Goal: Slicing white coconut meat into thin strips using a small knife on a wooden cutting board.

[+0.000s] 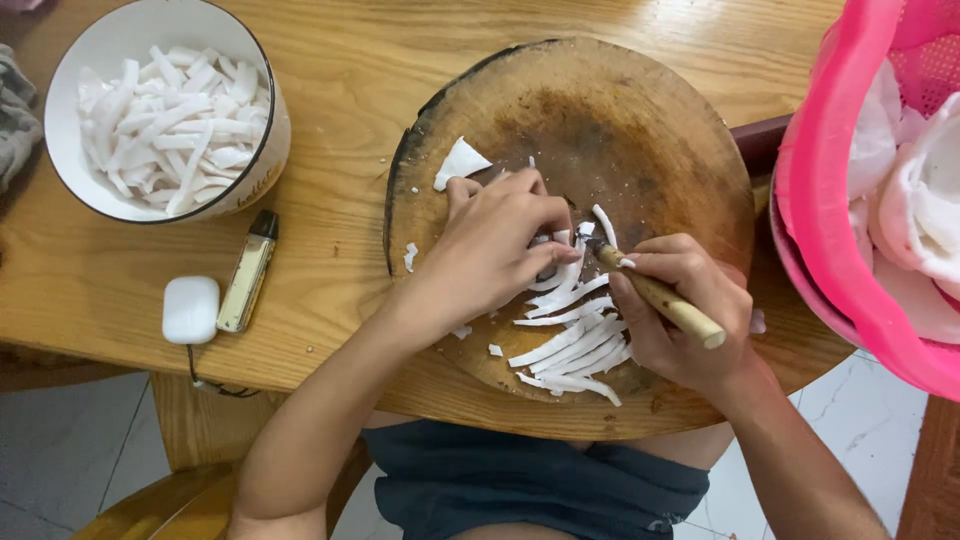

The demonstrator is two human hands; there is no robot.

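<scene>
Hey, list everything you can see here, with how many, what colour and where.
cutting board: one, round, brown wood, centre of table
cut strips: a pile, white, on the board by the hands
white chunk: one, upper left of board
bowl: one, white, top left, full of white strips
basket: one, pink, right edge, holding white pieces
small case: one, white, left of board
slim device: one, gold and black, beside the case
table: one, light wood
left hand: pressing white pieces on the board
right hand: gripping a wooden-handled knife

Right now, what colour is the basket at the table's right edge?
Bright pink basket, clearest in the head view.
</scene>
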